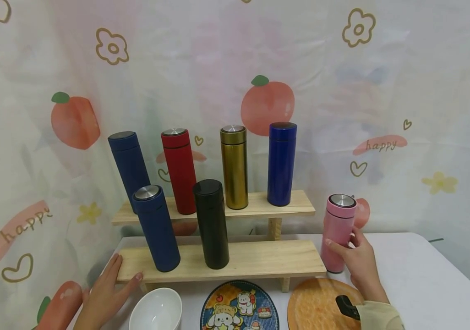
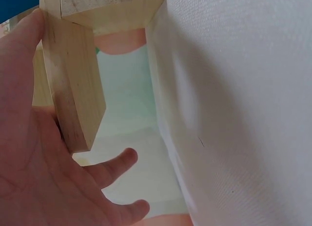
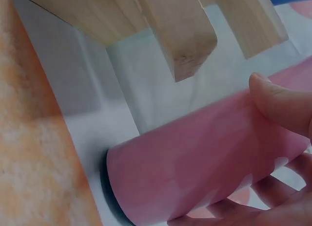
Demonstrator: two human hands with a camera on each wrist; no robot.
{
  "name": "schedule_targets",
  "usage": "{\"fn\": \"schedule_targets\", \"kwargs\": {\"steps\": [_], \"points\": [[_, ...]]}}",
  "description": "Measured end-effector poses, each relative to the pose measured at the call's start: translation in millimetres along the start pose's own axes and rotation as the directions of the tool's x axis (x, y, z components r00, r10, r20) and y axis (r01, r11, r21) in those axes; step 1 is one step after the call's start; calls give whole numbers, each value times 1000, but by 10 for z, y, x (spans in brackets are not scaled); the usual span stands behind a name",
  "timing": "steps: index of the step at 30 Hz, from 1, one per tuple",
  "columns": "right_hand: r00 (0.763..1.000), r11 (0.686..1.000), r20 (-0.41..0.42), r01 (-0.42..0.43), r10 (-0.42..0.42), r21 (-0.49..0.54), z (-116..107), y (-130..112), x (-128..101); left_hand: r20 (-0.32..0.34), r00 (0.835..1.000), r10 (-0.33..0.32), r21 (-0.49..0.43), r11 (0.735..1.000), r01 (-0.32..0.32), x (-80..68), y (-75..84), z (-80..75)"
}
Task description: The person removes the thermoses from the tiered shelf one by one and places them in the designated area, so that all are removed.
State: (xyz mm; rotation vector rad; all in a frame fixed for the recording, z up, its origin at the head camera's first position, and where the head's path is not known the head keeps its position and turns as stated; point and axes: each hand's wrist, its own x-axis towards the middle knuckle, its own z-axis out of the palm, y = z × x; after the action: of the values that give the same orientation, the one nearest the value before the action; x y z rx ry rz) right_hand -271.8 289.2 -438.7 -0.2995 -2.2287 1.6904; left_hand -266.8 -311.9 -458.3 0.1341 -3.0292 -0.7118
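Pink all over its body, a bottle (image 1: 338, 236) with a silver-topped lid is just beyond the right end of the lower shelf (image 1: 268, 259) in the head view. The right hand (image 1: 360, 261) is clamped on it, thumb on the near side and fingers around the far side. Well apart from it, the left hand (image 1: 105, 293) rests at the lower shelf's left end, its thumb reaching the front left corner. On that shelf, a navy bottle (image 1: 158, 233) stands toward the left end and a black bottle (image 1: 211, 224) nearer the middle. Along the upper shelf (image 1: 255, 201), from left end to right, stand a dark blue bottle (image 1: 128, 160), a red bottle (image 1: 179, 174), a gold bottle (image 1: 234, 174) and a bright blue bottle (image 1: 282, 165). By the lower shelf's front edge, the white tabletop (image 1: 424, 275) carries a white bowl (image 1: 156, 311), a cartoon mat (image 1: 239, 307) (little animals and cakes) and an orange mat (image 1: 319, 305).

In the left wrist view, the thumb touches the wood and two spread fingers stretch past a block of it; they are not wrapped around any bottle.

In the right wrist view, the thumb and curled fingers hold the pink bottle from opposite sides. Its dark base is close to the tabletop, beside the orange mat's edge (whether base and cloth touch, I cannot tell).
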Motion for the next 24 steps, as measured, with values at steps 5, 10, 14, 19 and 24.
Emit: {"fn": "schedule_targets", "kwargs": {"steps": [5,10,14,19,24], "points": [[997,998,71,-13,17,-54,-51,-41,19,-7,1000,5,16,1000,-5,10,20,-25],[980,994,185,-59,75,-92,-114,-104,48,-23,1000,11,9,1000,-11,5,8,-29],[977,995,205,-43,60,-88,-110,-108,77,-31,999,23,15,1000,-22,6,-8,-21],[975,997,219,-10,26,-77,-61,-80,190,-27,1000,15,13,1000,-14,1,-3,-20],[974,997,225,34,-16,-74,-29,-12,328,-24,999,25,-7,1000,-25,-4,21,8]]}}
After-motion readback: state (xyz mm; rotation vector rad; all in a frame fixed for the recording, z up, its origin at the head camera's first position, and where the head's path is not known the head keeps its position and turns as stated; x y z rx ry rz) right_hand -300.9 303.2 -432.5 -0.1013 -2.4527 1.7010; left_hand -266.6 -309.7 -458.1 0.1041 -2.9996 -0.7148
